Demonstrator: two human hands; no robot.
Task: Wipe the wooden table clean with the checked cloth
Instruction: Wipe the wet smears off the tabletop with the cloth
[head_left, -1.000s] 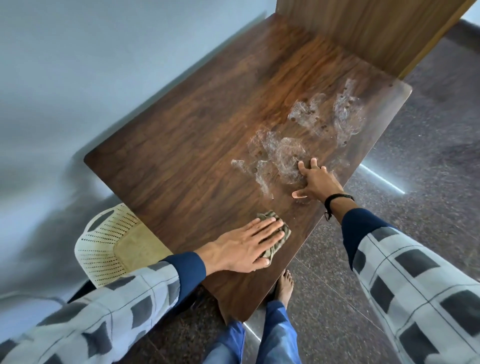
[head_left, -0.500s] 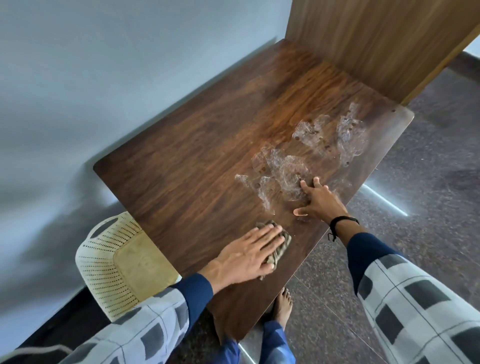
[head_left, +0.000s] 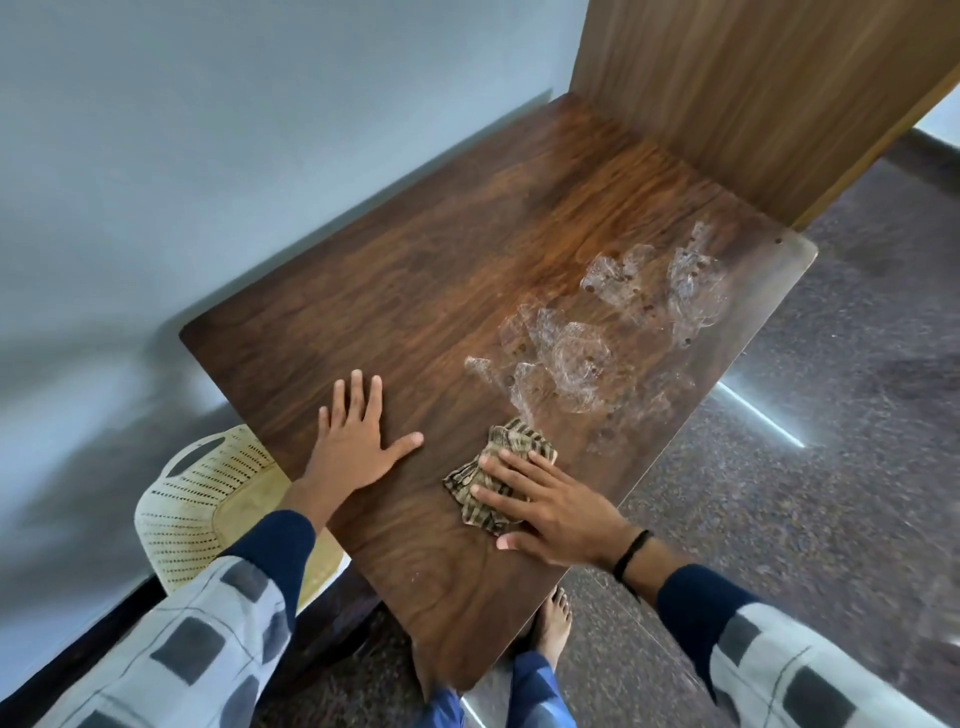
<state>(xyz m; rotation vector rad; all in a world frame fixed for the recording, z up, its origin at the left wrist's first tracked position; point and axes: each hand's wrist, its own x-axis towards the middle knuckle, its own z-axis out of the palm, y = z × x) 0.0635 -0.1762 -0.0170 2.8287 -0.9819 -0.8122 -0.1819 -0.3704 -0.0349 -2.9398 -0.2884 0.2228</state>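
Checked cloth pinned flat under the right hand, fingers straight and pressing, not clutching. Just beyond those fingertips, wet smears on the wooden table. Left of the cloth, left hand spread flat on the wood, grasping nothing.

Cloth on table, spill behind, chair left
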